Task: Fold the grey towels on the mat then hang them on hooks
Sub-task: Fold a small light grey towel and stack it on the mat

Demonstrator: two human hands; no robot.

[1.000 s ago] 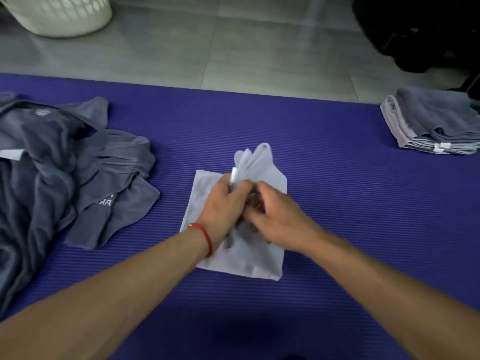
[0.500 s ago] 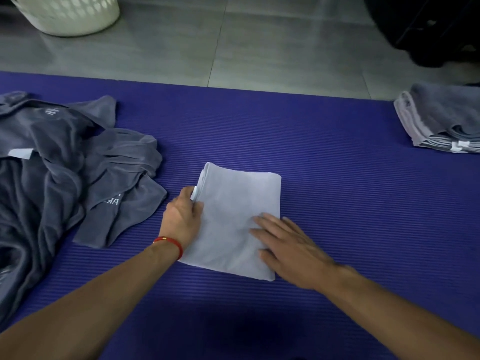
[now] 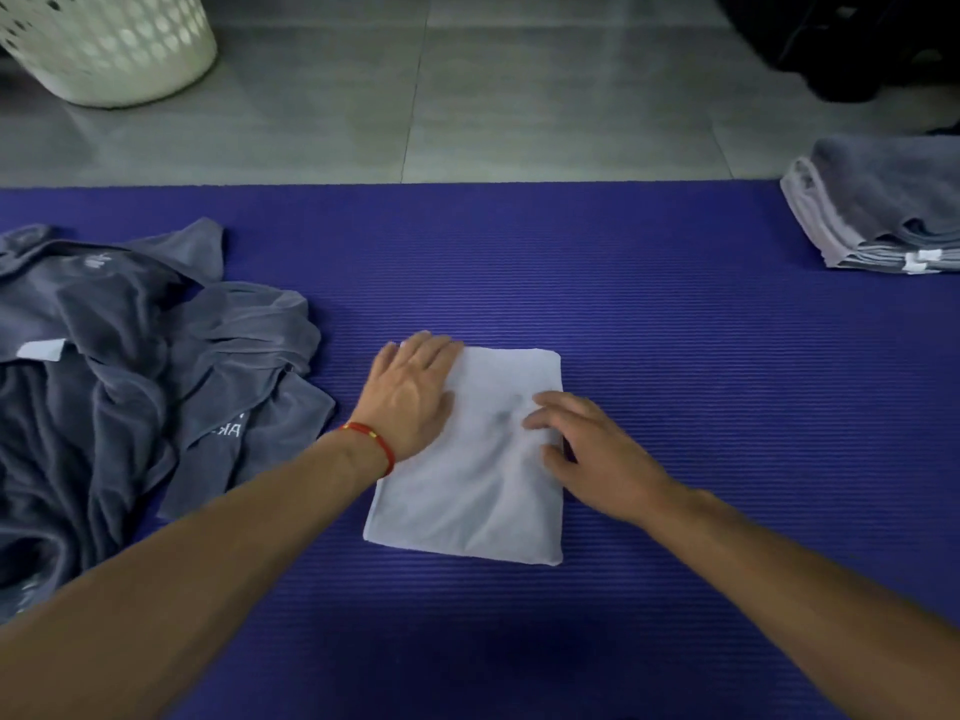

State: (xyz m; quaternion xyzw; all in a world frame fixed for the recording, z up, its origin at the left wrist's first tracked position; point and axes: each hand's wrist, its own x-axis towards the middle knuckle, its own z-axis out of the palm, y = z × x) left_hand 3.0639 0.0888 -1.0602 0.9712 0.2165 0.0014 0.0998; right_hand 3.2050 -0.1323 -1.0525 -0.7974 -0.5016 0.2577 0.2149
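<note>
A small light grey towel (image 3: 480,491), folded into a flat rectangle, lies in the middle of the purple mat (image 3: 675,366). My left hand (image 3: 410,392) rests flat on its upper left corner, fingers straight. On its right edge my right hand (image 3: 587,449) lies with the fingers spread and lightly bent on the cloth. A heap of loose dark grey towels (image 3: 130,376) covers the mat's left side. At the mat's far right sits a stack of folded grey towels (image 3: 883,210).
A white perforated laundry basket (image 3: 109,44) stands on the tiled floor beyond the mat at the top left. Something dark (image 3: 852,39) fills the top right corner. No hooks are in view.
A second ago both hands bunched the towel's upper part together. They laid it down into a flat folded rectangle, and my left hand went from pinching the left edge to lying flat on it.
</note>
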